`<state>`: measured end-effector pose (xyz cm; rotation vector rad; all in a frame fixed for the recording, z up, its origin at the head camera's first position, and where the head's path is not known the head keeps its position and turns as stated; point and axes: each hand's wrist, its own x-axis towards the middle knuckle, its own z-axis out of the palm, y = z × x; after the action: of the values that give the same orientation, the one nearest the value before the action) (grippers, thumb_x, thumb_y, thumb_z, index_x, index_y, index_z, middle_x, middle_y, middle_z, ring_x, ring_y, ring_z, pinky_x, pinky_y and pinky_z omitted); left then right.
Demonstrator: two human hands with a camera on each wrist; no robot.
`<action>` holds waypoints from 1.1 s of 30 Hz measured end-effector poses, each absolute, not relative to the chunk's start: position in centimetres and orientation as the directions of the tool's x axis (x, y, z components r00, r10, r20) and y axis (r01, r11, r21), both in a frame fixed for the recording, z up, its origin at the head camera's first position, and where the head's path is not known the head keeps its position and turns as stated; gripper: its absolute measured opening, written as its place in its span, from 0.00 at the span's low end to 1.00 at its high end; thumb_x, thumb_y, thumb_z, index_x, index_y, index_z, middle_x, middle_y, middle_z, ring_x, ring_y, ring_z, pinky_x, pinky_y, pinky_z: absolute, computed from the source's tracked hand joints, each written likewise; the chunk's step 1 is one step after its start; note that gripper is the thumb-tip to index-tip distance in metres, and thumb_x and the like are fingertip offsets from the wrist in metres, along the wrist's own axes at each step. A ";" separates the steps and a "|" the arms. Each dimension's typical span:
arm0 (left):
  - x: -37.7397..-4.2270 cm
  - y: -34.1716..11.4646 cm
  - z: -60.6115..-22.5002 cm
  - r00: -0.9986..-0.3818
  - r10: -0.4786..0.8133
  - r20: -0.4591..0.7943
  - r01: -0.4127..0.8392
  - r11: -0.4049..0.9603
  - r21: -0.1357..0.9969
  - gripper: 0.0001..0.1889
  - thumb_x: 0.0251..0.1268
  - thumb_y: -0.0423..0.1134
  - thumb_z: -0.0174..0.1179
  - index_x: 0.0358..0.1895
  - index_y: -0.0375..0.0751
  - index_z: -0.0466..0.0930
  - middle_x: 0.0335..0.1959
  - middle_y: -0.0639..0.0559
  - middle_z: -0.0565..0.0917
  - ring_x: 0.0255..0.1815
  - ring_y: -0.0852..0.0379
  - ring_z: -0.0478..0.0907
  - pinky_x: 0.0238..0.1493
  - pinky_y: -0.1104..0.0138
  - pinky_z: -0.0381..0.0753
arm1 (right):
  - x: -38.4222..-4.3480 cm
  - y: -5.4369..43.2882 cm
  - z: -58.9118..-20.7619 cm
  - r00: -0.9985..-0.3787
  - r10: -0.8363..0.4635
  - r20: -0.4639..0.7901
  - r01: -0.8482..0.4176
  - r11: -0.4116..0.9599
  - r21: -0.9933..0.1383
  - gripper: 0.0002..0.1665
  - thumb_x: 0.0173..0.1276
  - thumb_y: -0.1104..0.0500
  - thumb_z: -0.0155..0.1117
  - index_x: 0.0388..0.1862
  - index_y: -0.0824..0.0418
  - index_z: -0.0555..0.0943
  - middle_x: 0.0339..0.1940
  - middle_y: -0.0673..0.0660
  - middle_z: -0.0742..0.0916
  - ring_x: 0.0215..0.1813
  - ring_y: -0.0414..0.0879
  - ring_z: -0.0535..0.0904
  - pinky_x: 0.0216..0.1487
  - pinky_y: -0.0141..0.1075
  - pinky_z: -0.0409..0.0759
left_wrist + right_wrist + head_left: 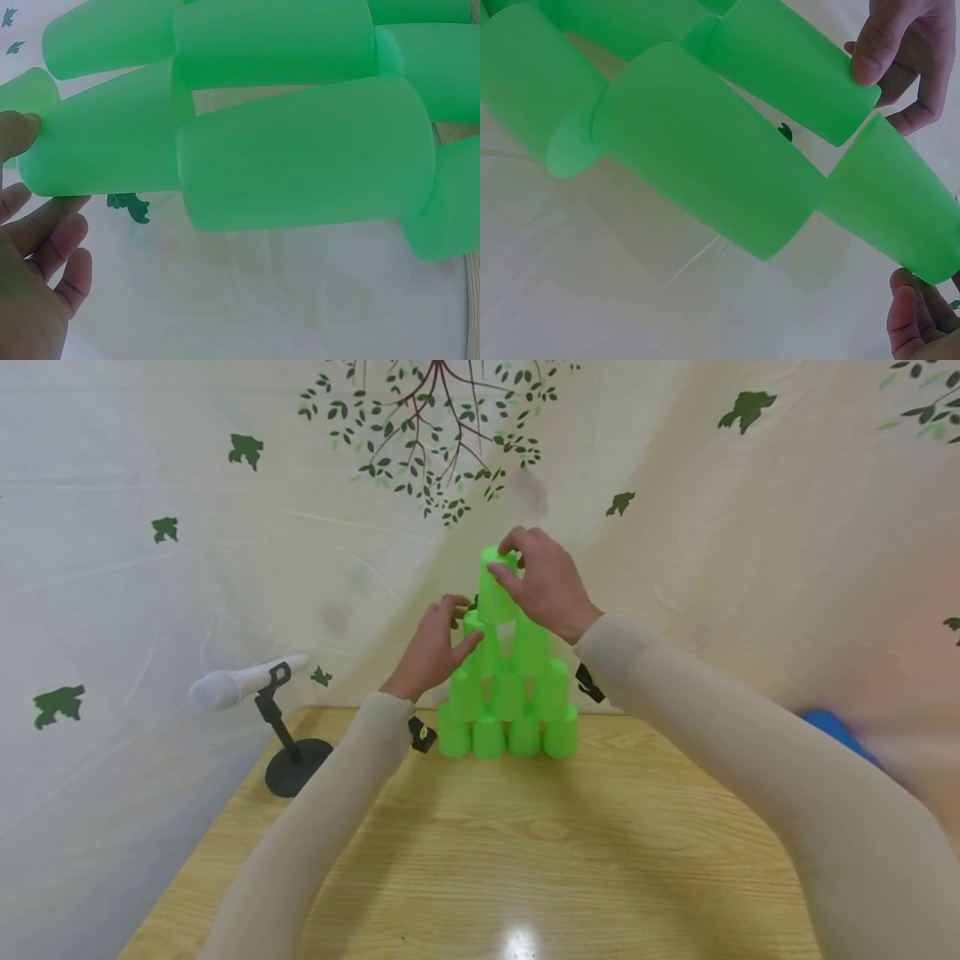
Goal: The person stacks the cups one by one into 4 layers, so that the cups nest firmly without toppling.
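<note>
Upside-down green plastic cups stand in a stepped pyramid on the wooden table (517, 835). At the peak, my right hand (551, 581) holds the single top cup (495, 597) near its upper end, thumb in front. That cup's lower rim sits over the two cups below, as the right wrist view shows. Lower and to the left, my left hand (435, 647) holds the left cup (109, 139) of the two-cup row, its thumb on one side and fingers on the other. The right cup (532, 647) of that row is untouched.
A white microphone (232, 685) on a black stand (292, 764) is at the table's left. Behind the pyramid hangs a pale cloth (360, 527) printed with leaves. Something blue (836, 735) shows at the right, partly behind my right sleeve.
</note>
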<state>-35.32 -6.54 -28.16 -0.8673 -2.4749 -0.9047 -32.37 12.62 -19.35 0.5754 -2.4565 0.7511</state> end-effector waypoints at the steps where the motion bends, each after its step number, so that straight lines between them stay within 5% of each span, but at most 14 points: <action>1: -35.3 -6.5 -28.2 -0.745 0.422 0.516 0.655 0.606 0.450 0.27 0.68 0.46 0.57 0.63 0.39 0.60 0.57 0.41 0.71 0.51 0.49 0.68 0.49 0.60 0.71 | -32.4 12.6 -19.4 -0.786 -0.240 0.569 -0.517 0.760 -0.394 0.18 0.70 0.51 0.58 0.51 0.61 0.73 0.49 0.57 0.77 0.48 0.52 0.74 0.48 0.39 0.73; 22: -35.1 -6.8 -28.3 -0.754 0.414 0.511 0.645 0.613 0.455 0.29 0.67 0.48 0.57 0.64 0.39 0.59 0.56 0.41 0.72 0.52 0.48 0.68 0.50 0.58 0.71 | -32.8 12.9 -19.6 -0.818 -0.209 0.535 -0.474 0.773 -0.423 0.24 0.70 0.47 0.57 0.56 0.61 0.71 0.53 0.57 0.77 0.49 0.50 0.75 0.50 0.38 0.74; 33: -31.9 -9.9 -28.4 -0.792 0.464 0.396 0.602 0.700 0.385 0.33 0.71 0.54 0.48 0.71 0.38 0.53 0.68 0.43 0.63 0.63 0.43 0.58 0.59 0.48 0.56 | -30.7 17.3 -20.6 -0.745 -0.216 0.631 -0.521 0.779 -0.348 0.28 0.73 0.45 0.48 0.58 0.66 0.69 0.56 0.63 0.74 0.55 0.57 0.72 0.54 0.48 0.69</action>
<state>-31.93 -9.86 -28.45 -0.8461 -2.6405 -0.7372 -30.65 17.34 -20.65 0.5481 -2.3898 0.6956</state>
